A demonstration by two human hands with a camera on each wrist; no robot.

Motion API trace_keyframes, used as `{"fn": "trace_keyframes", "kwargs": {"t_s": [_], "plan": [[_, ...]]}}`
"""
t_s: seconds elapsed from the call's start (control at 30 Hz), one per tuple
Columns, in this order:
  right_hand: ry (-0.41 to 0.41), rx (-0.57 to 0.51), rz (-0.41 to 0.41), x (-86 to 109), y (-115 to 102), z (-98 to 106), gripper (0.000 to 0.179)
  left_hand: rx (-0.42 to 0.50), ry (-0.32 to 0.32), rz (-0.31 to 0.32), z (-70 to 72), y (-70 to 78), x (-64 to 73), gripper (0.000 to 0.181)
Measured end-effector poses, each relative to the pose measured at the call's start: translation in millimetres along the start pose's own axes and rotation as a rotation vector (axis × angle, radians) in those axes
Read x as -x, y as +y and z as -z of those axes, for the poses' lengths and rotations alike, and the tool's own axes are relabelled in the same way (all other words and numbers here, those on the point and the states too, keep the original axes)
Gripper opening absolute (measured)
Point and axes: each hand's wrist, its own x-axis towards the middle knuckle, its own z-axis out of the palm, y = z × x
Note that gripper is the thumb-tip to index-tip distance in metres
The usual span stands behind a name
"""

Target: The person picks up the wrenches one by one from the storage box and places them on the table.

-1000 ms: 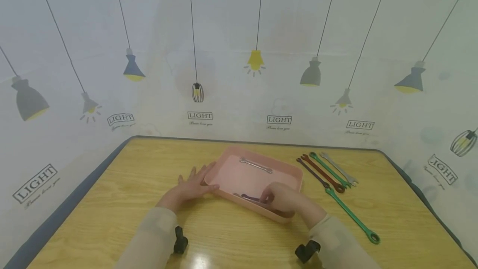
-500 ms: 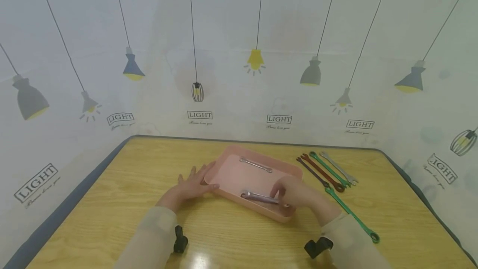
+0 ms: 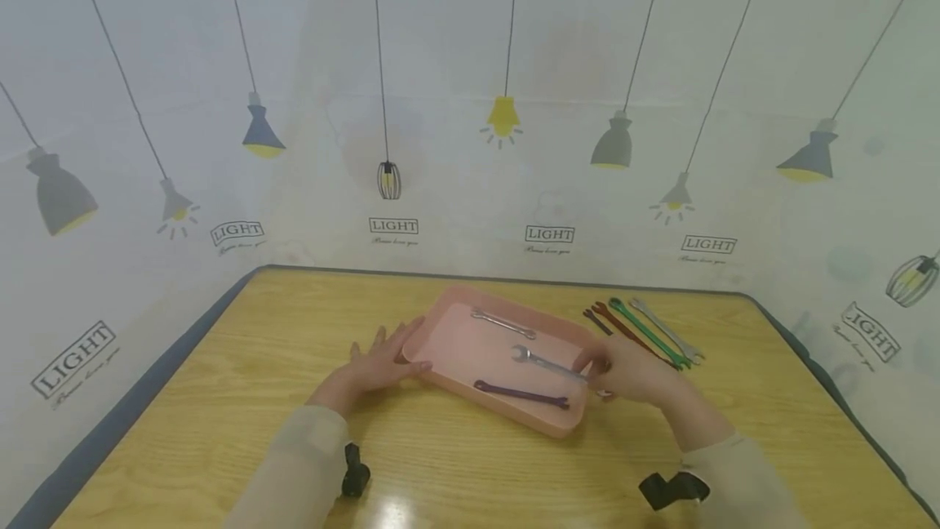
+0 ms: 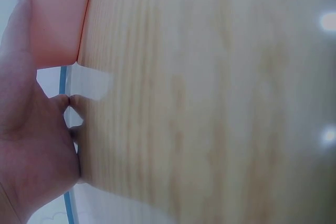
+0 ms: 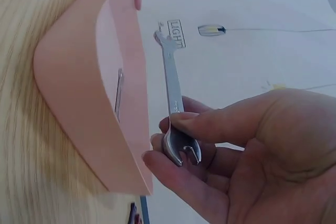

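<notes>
Pinching one end of a silver wrench (image 3: 547, 362) between thumb and fingertips, the person's right hand (image 3: 631, 374) holds the tool at the right rim of a pink tray (image 3: 448, 382), its open jaw end reaching in over the tray floor. The right wrist view shows the thumb pressed on the shaft just above the near jaw, with the fingers curled beneath it and the tray wall just beside them.

The left hand (image 3: 378, 366) lies flat on the wooden table (image 3: 220, 398), fingers straight and slightly spread, its fingertips touching the tray's left wall; it grips nothing. From the left wrist view the same hand rests along the tabletop with the pink corner at its fingertips.

Inside the tray, a purple wrench (image 3: 521, 394) lies along the near wall and a second silver wrench (image 3: 503, 323) lies along the far wall, well apart, with bare pink floor between them where the held tool hangs.

Just right of the tray, a row of wrenches (image 3: 646, 333), dark, red-brown, green and silver, lies side by side at a slant, partly hidden behind the right hand. Broad bare wood runs along the near edge and to the left of the tray, out to the table's dark border. A lamp-patterned backdrop (image 3: 470, 104) closes off the far edge.
</notes>
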Motion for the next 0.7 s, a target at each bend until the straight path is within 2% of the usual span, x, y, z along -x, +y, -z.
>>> {"fn": "trace_keyframes", "kwargs": {"t_s": [0.3, 0.5, 0.7], "plan": [[0.055, -0.058, -0.036, 24.1, 27, 19, 0.021, -0.006, -0.001, 0.004, 2.0, 3.6, 3.8, 0.082], [0.058, -0.025, -0.032, 41.3, 44, 34, 0.025, -0.015, 0.002, 0.006, 1.8, 2.8, 2.8, 0.082], [0.076, -0.035, -0.067, 62.9, 66, 47, 0.026, -0.02, 0.006, -0.003, 0.1, 0.4, 1.0, 0.082]]}}
